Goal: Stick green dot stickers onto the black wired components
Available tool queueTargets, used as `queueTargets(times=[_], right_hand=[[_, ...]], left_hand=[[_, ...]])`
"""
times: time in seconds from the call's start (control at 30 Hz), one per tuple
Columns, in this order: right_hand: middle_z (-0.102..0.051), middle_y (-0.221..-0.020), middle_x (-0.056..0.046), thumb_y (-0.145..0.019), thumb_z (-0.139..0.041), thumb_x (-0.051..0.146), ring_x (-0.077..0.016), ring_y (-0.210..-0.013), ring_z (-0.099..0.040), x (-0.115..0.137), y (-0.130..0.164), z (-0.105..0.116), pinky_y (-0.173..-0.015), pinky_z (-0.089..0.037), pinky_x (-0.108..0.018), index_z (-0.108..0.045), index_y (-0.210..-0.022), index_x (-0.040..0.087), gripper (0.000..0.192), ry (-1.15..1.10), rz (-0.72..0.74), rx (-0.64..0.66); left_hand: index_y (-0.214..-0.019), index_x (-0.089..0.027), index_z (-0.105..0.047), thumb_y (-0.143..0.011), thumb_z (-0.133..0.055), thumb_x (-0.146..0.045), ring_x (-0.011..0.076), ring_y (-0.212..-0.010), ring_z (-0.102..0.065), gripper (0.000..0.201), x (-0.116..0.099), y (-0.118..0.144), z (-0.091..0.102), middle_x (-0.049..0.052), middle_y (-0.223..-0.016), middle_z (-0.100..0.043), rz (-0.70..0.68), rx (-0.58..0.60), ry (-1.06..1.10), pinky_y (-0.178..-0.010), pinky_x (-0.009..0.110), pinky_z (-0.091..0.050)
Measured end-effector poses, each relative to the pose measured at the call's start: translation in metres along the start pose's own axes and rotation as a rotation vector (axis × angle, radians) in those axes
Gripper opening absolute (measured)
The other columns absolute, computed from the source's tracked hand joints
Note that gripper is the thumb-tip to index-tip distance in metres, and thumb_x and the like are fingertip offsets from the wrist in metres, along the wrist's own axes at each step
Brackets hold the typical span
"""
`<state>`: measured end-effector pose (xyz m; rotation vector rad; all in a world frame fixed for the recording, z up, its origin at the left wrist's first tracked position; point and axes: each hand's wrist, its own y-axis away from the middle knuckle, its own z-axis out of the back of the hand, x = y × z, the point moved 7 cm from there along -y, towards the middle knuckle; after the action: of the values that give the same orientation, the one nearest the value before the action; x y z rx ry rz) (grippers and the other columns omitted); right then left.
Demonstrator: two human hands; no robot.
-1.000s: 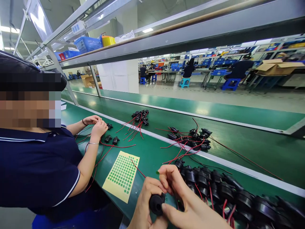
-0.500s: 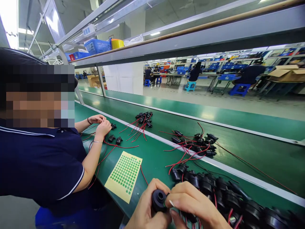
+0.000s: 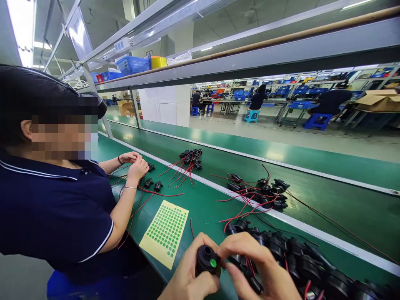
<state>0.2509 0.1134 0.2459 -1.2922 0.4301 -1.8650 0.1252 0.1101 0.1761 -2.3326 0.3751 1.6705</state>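
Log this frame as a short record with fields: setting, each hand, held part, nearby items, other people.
setting: green workbench beside a conveyor belt
left hand: grips a round black part from below
right hand: fingertips at the part's side
held part: black, with a small green dot sticker on it
nearby items: yellow sheet of green dot stickers; row of black parts with red wires
other people: co-worker in a dark blue shirt on the left, hands on wired parts

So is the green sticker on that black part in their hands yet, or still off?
On. A round green dot sits on the side of the black part, which the left hand holds while the right hand touches it.
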Motion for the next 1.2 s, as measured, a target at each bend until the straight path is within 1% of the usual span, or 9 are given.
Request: queueTargets(times=[0.17,0.33,0.43,0.7,0.83,0.9,1.0,1.1,1.2], right_hand=[[-0.071,-0.088,0.002,-0.094,-0.062,0.003,-0.0184,-0.077,-0.071,-0.004,-0.002,0.009,-0.072,-0.061,-0.026,-0.058,-0.119,0.034,0.041,-0.043,-0.048,0.003],[-0.068,-0.09,0.0,-0.095,-0.061,0.005,-0.0187,-0.078,-0.072,-0.004,0.001,-0.003,-0.072,-0.063,-0.025,-0.054,-0.119,0.033,0.037,0.023,-0.086,0.138],[-0.07,-0.094,-0.001,-0.099,-0.056,0.004,-0.0186,-0.08,-0.073,0.002,0.0,-0.009,-0.076,-0.065,-0.027,-0.051,-0.122,0.033,0.038,0.054,-0.008,0.16],[-0.066,-0.1,-0.002,-0.109,-0.052,0.022,-0.0172,-0.095,-0.07,-0.032,0.008,0.013,-0.088,-0.062,-0.022,-0.051,-0.125,0.033,0.02,0.016,-0.112,-0.005],[-0.067,-0.104,0.0,-0.104,-0.061,0.021,-0.0169,-0.103,-0.069,-0.032,0.013,0.02,-0.095,-0.057,-0.021,-0.054,-0.128,0.035,0.029,0.026,-0.167,0.062],[-0.068,-0.107,0.0,-0.101,-0.069,0.027,-0.0184,-0.106,-0.07,-0.027,0.014,0.02,-0.097,-0.057,-0.023,-0.057,-0.13,0.035,0.032,0.009,-0.192,0.078],[-0.069,-0.109,-0.001,-0.097,-0.078,0.039,-0.0196,-0.097,-0.071,-0.02,0.01,0.016,-0.089,-0.06,-0.025,-0.06,-0.133,0.035,0.041,-0.06,-0.187,0.123],[-0.069,-0.106,-0.003,-0.093,-0.082,0.041,-0.0196,-0.086,-0.069,-0.017,0.008,0.006,-0.075,-0.061,-0.025,-0.061,-0.138,0.037,0.05,-0.098,-0.126,0.218],[-0.07,-0.105,-0.005,-0.094,-0.081,0.04,-0.0213,-0.087,-0.069,-0.013,0.011,-0.001,-0.068,-0.06,-0.024,-0.062,-0.139,0.037,0.049,-0.109,-0.076,0.288]], left_hand=[[-0.09,-0.023,-0.051,-0.06,-0.06,-0.011,0.0129,-0.073,-0.038,0.033,0.008,-0.001,0.0,-0.004,-0.083,-0.048,0.063,0.041,0.085,-0.067,0.03,-0.025],[-0.09,-0.024,-0.046,-0.06,-0.064,-0.008,0.0111,-0.068,-0.031,0.038,0.014,0.003,-0.006,-0.007,-0.078,-0.038,0.114,0.096,0.058,-0.065,0.029,-0.021],[-0.089,-0.024,-0.045,-0.062,-0.06,-0.011,0.0115,-0.067,-0.026,0.033,0.015,0.003,-0.004,-0.007,-0.077,-0.033,0.129,0.069,0.055,-0.063,0.03,-0.02],[-0.088,-0.022,-0.051,-0.058,-0.064,-0.014,0.0104,-0.067,-0.041,0.034,0.009,-0.004,-0.008,-0.002,-0.085,-0.052,0.06,0.105,0.144,-0.065,0.029,-0.027],[-0.094,-0.021,-0.056,-0.065,-0.07,-0.014,0.0101,-0.069,-0.043,0.033,0.007,0.003,-0.01,-0.001,-0.091,-0.053,0.019,0.131,0.109,-0.067,0.029,-0.031],[-0.094,-0.021,-0.058,-0.071,-0.076,-0.018,0.0109,-0.069,-0.047,0.03,0.014,-0.004,0.001,-0.001,-0.089,-0.055,-0.024,0.164,0.02,-0.065,0.027,-0.034],[-0.08,-0.02,-0.062,-0.08,-0.083,-0.03,0.0163,-0.075,-0.057,0.024,0.019,-0.036,0.039,0.0,-0.078,-0.059,-0.207,0.16,-0.372,-0.065,0.028,-0.04],[-0.065,-0.02,-0.056,-0.09,-0.077,-0.042,0.0169,-0.076,-0.059,0.04,0.024,-0.078,0.087,-0.003,-0.068,-0.053,-0.301,0.091,-0.533,-0.073,0.032,-0.045],[-0.059,-0.021,-0.049,-0.093,-0.07,-0.055,0.0171,-0.075,-0.057,0.053,0.033,-0.103,0.112,-0.007,-0.065,-0.044,-0.342,0.051,-0.611,-0.078,0.034,-0.044]])
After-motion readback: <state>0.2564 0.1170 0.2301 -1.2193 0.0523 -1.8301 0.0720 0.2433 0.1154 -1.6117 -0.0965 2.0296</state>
